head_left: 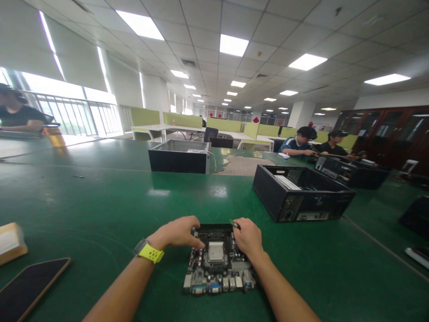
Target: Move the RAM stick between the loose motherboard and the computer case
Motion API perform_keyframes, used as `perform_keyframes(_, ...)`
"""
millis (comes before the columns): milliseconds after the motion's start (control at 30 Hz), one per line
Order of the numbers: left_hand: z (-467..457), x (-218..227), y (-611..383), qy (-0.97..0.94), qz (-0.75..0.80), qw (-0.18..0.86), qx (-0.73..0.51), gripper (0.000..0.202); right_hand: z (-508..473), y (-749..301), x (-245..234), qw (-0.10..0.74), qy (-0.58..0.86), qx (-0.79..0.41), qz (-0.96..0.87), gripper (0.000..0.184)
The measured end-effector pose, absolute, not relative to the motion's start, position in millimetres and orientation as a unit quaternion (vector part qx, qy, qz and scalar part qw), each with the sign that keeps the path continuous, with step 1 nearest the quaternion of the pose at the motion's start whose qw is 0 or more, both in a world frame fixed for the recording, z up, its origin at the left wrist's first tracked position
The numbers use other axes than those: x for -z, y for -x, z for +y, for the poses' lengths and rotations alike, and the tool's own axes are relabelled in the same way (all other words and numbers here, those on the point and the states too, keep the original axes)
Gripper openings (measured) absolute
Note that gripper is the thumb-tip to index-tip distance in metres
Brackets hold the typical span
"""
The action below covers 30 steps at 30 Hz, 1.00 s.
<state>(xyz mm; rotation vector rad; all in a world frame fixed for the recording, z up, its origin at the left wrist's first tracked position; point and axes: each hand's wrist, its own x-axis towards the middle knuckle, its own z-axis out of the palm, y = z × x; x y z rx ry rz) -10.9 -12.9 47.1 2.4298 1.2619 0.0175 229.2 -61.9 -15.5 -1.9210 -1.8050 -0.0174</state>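
Observation:
A small black motherboard (217, 264) with a silver processor in its middle lies flat on the green table in front of me. My left hand (179, 232), with a yellow watch on the wrist, rests curled over the board's left far corner, fingertips pressing on it. My right hand (248, 237) is closed over the board's right far edge and pinches a small thin green strip (234, 223), probably a memory stick, that pokes out by the fingers.
An open black computer case (301, 192) lies right of centre, another case (179, 156) farther back. A phone (28, 286) and a box (10, 241) lie at the left. Other people sit at the far right (301, 143) and far left (16, 114).

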Motion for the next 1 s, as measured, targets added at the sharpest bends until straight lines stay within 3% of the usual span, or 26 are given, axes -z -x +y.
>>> perform_keyframes(333, -12.1, -44.1, 13.2, -0.865, 0.458, 0.204, -0.017, 0.071, -62.8, -227.8, 15.2, 0.243, 0.729, 0.04, -0.639, 0.022)
perform_keyframes(600, -15.8, -49.0, 9.7, -0.867, 0.452, 0.211, -0.016, 0.07, -63.4, -232.1, 15.4, 0.314, 0.658, 0.014, -0.684, 0.023)
perform_keyframes(1000, -16.6, -47.5, 7.7, -0.871, 0.443, 0.214, -0.016, 0.068, -63.0, -229.2, 14.6, 0.247, 0.713, 0.022, -0.656, 0.021)
